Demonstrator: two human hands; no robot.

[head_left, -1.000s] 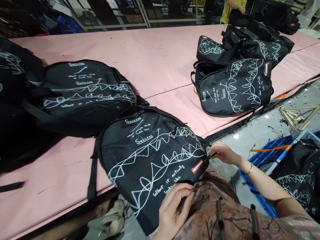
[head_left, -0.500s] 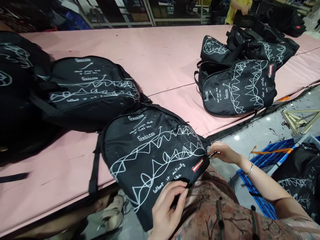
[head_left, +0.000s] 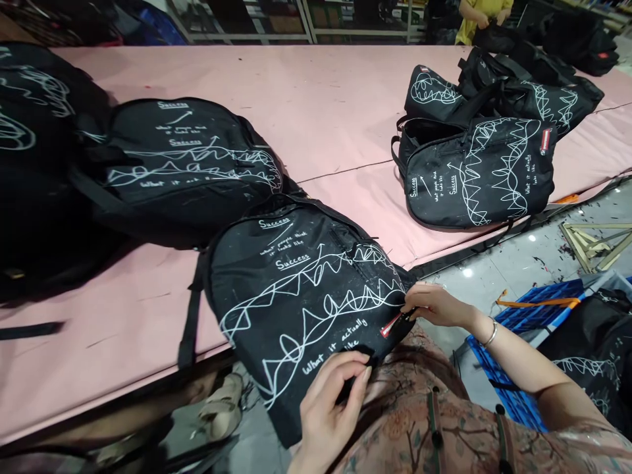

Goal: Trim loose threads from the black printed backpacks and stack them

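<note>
A black backpack (head_left: 296,289) with white scribbles and lettering lies tilted over the pink table's front edge, against my lap. My left hand (head_left: 332,405) pinches the fabric at the backpack's near edge, thumb and fingertips together. At the backpack's right end, my right hand (head_left: 434,304) is closed around small dark thread snips (head_left: 405,316), mostly hidden by the fingers. The tips of the snips are at the red label (head_left: 392,325) and partly cover it; whether they touch it I cannot tell.
Similar backpacks lie on the pink table (head_left: 316,85): one just behind (head_left: 197,158), a dark pile at far left, another at right (head_left: 478,178) with more behind. A blue crate (head_left: 513,368) holding black bags stands at lower right. Someone in yellow (head_left: 481,20) is across the table.
My right hand has moved left with the snips, from beyond the backpack's end onto the red label. My left hand keeps its pinch. The view has shifted slightly.
</note>
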